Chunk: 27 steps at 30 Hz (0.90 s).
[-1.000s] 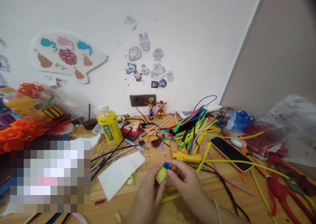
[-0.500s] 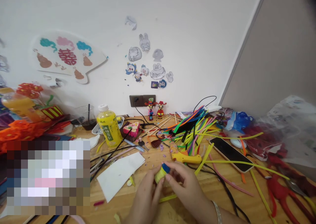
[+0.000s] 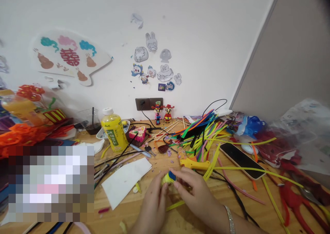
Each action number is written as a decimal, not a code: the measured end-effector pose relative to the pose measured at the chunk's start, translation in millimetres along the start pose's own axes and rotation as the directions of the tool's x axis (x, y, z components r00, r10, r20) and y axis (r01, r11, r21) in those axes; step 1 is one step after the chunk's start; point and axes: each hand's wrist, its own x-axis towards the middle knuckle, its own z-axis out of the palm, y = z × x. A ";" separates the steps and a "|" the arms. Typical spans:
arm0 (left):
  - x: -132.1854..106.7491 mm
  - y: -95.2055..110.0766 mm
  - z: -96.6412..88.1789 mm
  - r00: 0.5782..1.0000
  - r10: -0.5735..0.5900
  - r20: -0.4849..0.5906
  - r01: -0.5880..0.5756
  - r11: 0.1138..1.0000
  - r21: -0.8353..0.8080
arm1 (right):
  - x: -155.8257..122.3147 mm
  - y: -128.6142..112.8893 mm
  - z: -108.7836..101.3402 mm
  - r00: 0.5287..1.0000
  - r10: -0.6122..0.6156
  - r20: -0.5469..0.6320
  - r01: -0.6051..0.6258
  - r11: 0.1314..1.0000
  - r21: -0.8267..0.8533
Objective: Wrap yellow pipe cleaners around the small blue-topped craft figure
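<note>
Between my two hands is a small rounded piece (image 3: 168, 178), yellow below and blue on top, which seems to be made of wound craft strips. The fingers of my left hand (image 3: 154, 196) close around its yellow side. My right hand (image 3: 194, 189) pinches near the blue end with thumb and fingers, and a bracelet circles that wrist. Part of the piece is hidden behind the fingertips. Just beyond the hands lies a yellow glue gun (image 3: 194, 163), and a yellow strip (image 3: 176, 205) runs on the table beneath them.
A heap of coloured pipe cleaners (image 3: 203, 137) spreads behind the glue gun. Around it are a phone (image 3: 242, 161), red-handled pliers (image 3: 296, 199), a white paper sheet (image 3: 127, 180), a yellow drink bottle (image 3: 114, 131) and a cup with dark drink (image 3: 92, 125). Two figurines (image 3: 168, 113) stand by the wall.
My hands have turned the yellow and blue piece slightly, and the right fingers now cover more of its blue end. The view has shifted a little.
</note>
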 end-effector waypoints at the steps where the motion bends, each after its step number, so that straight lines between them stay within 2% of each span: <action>1: -0.1 -0.8 0.0 1.000 -0.005 -0.008 0.005 1.000 0.004 | 0.0 0.6 0.9 1.000 0.015 0.004 -0.015 1.000 0.015; 4: -0.2 -3.0 0.2 0.998 -0.023 -0.051 0.023 1.000 -0.014 | -1.4 4.1 6.7 0.994 0.109 0.016 -0.111 0.985 0.131; 8: -0.3 -4.2 1.1 0.993 -0.085 -0.079 0.077 0.992 -0.099 | -4.4 6.8 16.8 0.968 0.248 0.031 -0.241 0.891 0.386; 11: -1.5 -1.2 1.1 0.987 -0.132 -0.091 0.113 0.974 -0.195 | -5.2 5.2 20.4 0.961 0.273 0.042 -0.255 0.817 0.517; 14: -2.6 5.0 0.7 0.985 -0.171 -0.019 0.153 0.921 -0.358 | -5.4 5.7 19.7 0.969 0.243 0.052 -0.229 0.798 0.558; 20: -0.4 9.8 5.7 0.959 -0.238 0.154 0.278 0.682 -0.677 | -4.1 15.5 11.8 0.976 0.216 0.011 -0.201 0.887 0.415; 23: 1.2 12.1 8.8 0.932 -0.238 0.272 0.358 0.514 -0.779 | -2.1 16.7 7.0 0.983 0.182 0.012 -0.174 0.912 0.371; 27: 3.4 19.0 6.9 0.907 -0.194 0.374 0.419 0.314 -0.852 | 1.6 15.1 -0.1 0.990 0.139 0.030 -0.140 0.921 0.363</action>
